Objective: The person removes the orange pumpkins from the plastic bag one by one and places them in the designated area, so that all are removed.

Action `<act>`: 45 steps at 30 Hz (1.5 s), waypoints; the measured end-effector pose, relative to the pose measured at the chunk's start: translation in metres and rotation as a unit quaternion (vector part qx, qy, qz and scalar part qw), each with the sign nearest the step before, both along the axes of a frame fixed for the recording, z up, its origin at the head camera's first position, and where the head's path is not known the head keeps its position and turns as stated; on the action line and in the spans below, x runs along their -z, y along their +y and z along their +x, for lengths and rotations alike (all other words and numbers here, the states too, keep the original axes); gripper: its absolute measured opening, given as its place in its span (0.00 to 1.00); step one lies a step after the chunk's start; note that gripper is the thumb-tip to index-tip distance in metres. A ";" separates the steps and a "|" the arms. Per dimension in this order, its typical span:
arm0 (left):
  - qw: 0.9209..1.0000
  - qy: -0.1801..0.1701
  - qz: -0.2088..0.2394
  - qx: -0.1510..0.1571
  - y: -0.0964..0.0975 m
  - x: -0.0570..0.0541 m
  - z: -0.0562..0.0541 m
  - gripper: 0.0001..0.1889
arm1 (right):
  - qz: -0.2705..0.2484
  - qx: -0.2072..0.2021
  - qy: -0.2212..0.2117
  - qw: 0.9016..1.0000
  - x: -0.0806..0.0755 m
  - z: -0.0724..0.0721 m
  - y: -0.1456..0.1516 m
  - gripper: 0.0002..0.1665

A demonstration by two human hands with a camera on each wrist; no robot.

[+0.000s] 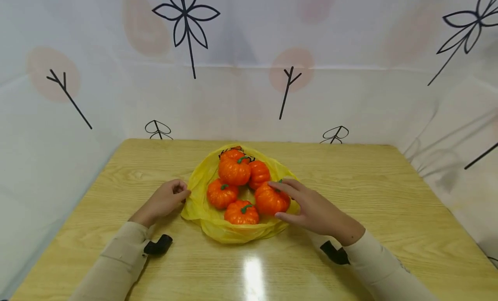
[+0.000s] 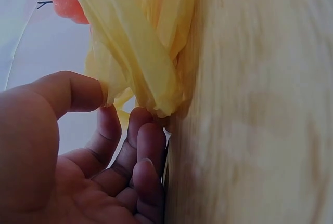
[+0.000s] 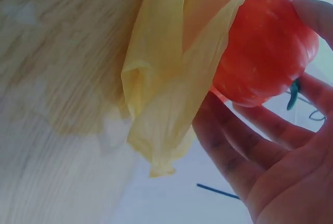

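Observation:
A yellow plastic bag (image 1: pixel 199 184) lies spread around several small orange pumpkins with green stems. My left hand (image 1: pixel 165 201) pinches the bag's left edge between thumb and forefinger; the left wrist view shows the gathered plastic (image 2: pixel 130 47) at the fingertips. On the other side, my right hand (image 1: pixel 320 212) has its thumb and fingers round the rightmost pumpkin (image 1: pixel 269 200). In the right wrist view that pumpkin (image 3: pixel 265 47) sits between thumb and fingers, partly behind the bag's raised side (image 3: pixel 171 68). Another pumpkin (image 1: pixel 241 213) lies at the bag's front.
Under everything is a light wood-grain table (image 1: pixel 369 180). Inside the bag, more pumpkins sit at the left (image 1: pixel 221 195) and back, one pumpkin (image 1: pixel 234 171) resting high among them. A white cloth (image 1: pixel 241 102) with drawn flowers hangs behind the table and along its sides.

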State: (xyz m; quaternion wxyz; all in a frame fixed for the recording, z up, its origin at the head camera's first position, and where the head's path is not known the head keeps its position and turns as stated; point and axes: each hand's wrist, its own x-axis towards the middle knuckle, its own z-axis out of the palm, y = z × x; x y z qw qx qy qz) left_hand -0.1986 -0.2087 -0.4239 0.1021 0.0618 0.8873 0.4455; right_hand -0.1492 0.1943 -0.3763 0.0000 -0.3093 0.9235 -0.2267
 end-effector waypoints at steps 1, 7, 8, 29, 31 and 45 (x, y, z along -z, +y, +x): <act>1.000 -0.002 0.002 -0.001 0.000 0.000 0.000 0.09 | -0.004 0.002 0.004 1.000 -0.001 0.000 0.000 0.41; 1.000 -0.009 0.006 -0.004 0.000 0.000 0.000 0.09 | -0.025 0.003 0.043 0.999 -0.003 -0.003 0.004 0.41; 1.000 -0.010 0.008 -0.004 0.000 0.000 0.001 0.09 | -0.028 0.003 0.049 0.998 -0.004 -0.004 0.005 0.41; 0.999 -0.029 0.016 -0.016 0.004 -0.004 0.003 0.09 | -0.038 0.065 0.103 0.992 0.001 -0.024 0.028 0.44; 0.999 -0.029 0.016 -0.018 0.004 -0.004 0.002 0.09 | -0.036 0.074 0.103 0.991 0.002 -0.026 0.030 0.44; 0.999 -0.028 0.023 -0.023 0.006 -0.004 0.003 0.11 | 0.000 0.129 0.072 0.989 0.008 -0.037 0.041 0.41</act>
